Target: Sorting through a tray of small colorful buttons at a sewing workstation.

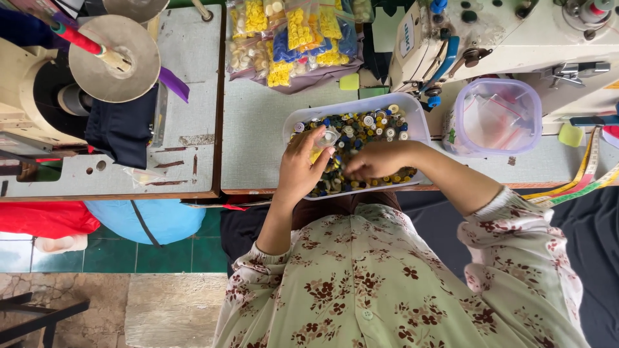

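A white plastic tray (418, 122) full of mixed buttons (367, 129) in blue, yellow and white sits at the table's near edge. My left hand (300, 169) rests over the tray's left part and holds a small clear plastic bag (324, 140) with yellow buttons in it. My right hand (374, 161) is down in the buttons at the tray's near side, fingers pinched together among them. What the fingertips pinch is hidden.
Several clear bags of sorted yellow, blue and cream buttons (293, 38) lie behind the tray. A lidded clear tub (498, 116) stands at the right under a sewing machine (509, 38). A measuring tape (583, 177) hangs at right. Another machine with a thread disc (116, 61) stands left.
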